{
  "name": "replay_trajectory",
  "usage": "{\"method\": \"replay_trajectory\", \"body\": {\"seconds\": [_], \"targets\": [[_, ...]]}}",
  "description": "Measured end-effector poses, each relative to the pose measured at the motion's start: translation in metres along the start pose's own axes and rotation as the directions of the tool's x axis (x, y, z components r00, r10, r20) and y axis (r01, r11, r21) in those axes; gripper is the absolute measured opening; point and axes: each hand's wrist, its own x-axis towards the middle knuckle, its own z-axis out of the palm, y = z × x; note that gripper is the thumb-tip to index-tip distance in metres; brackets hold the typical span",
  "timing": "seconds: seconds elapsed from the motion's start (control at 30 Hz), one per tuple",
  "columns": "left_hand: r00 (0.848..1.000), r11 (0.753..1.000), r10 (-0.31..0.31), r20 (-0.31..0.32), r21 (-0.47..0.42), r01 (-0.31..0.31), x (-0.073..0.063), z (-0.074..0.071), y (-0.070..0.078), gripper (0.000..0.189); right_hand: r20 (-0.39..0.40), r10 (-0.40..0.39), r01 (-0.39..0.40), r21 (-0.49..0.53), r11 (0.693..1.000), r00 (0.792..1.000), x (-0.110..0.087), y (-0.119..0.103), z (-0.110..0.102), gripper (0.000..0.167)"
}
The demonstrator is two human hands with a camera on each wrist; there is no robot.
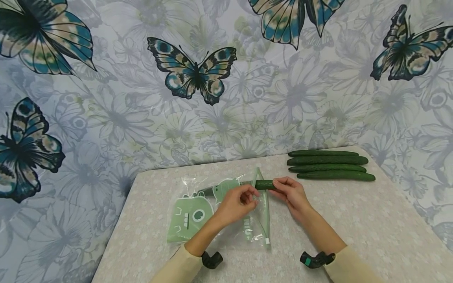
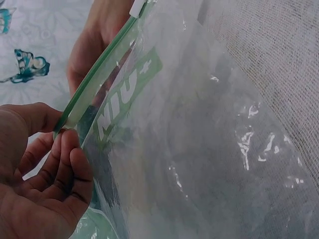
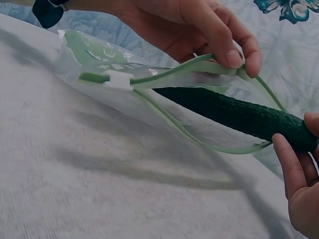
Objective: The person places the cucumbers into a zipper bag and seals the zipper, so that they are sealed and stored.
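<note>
A clear zip bag (image 1: 226,232) printed with green cartoon figures lies on the table, its green-edged mouth facing right. My left hand (image 1: 236,205) pinches the upper edge of that mouth, and in the left wrist view the thumb and fingers (image 2: 67,149) meet on the green strip. One cucumber (image 3: 239,117) passes through the gap, most of its length inside the bag. Its outer end is gripped between the thumb and fingers of my right hand (image 1: 291,196). A white slider (image 3: 118,80) sits near one end of the zip.
Several cucumbers (image 1: 327,160) lie side by side at the back right of the table (image 1: 354,220). Behind the table hangs a floral cloth with butterflies (image 1: 196,72). Dark straps (image 1: 212,260) circle both wrists.
</note>
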Motion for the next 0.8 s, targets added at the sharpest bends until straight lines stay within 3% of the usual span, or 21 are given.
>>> {"method": "replay_trajectory", "body": {"seconds": [0.17, 0.3, 0.4, 0.5, 0.63, 0.8], "targets": [[1.0, 1.0, 0.015, 0.013, 0.002, -0.015, 0.0, 0.002, 0.003, 0.017, 0.004, -0.026, 0.026, -0.071, 0.997, 1.0, 0.004, 0.006, 0.013, 0.016], [1.0, 1.0, 0.015, 0.018, -0.009, -0.015, 0.0, 0.004, 0.003, 0.018, 0.027, -0.067, 0.072, -0.245, 0.967, 0.997, 0.005, 0.013, 0.015, 0.034], [1.0, 1.0, 0.0, 0.021, -0.016, 0.0, 0.0, 0.006, 0.0, 0.02, 0.08, -0.11, 0.134, -0.442, 0.887, 0.991, 0.004, 0.016, 0.008, 0.041], [1.0, 1.0, -0.018, 0.018, -0.021, 0.019, 0.0, 0.007, -0.005, 0.019, 0.175, -0.151, 0.226, -0.591, 0.774, 0.973, 0.002, 0.018, 0.001, 0.043], [1.0, 0.999, -0.022, 0.006, -0.025, 0.022, 0.002, 0.009, -0.008, 0.018, 0.281, -0.193, 0.336, -0.66, 0.672, 0.94, 0.003, 0.018, -0.004, 0.042], [0.999, 0.999, -0.025, 0.027, -0.032, 0.026, 0.006, 0.012, -0.008, 0.017, 0.34, -0.206, 0.395, -0.711, 0.582, 0.917, 0.007, 0.019, -0.007, 0.04]]}}
